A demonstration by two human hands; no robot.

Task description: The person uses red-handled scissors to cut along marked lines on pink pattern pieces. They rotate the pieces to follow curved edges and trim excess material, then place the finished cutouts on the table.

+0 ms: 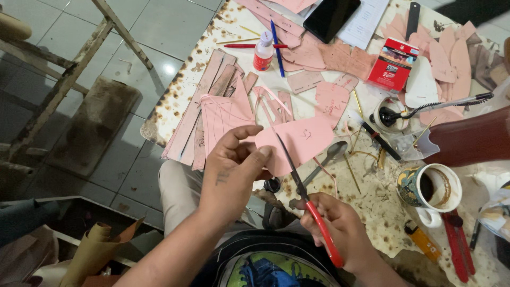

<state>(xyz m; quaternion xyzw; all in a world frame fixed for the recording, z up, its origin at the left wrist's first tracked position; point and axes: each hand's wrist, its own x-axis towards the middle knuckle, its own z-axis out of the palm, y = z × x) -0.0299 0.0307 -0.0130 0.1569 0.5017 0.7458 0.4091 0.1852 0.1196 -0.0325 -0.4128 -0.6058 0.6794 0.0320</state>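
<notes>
The bench [372, 212] fills the right of the frame, strewn with pink strips [212, 101] at upper centre, a mug [430, 188] at right and a glue bottle [263, 52] near the top. At centre, the left hand [231, 170] pinches a rounded pink piece [308, 141] — thumb and fingers closed on its left edge. The right hand [340, 226], lower centre, grips red-handled scissors [303, 194], blades parted at the piece's lower edge. Trimming along the outline looks under way — the next snip calls for turning the piece to follow the curve.
</notes>
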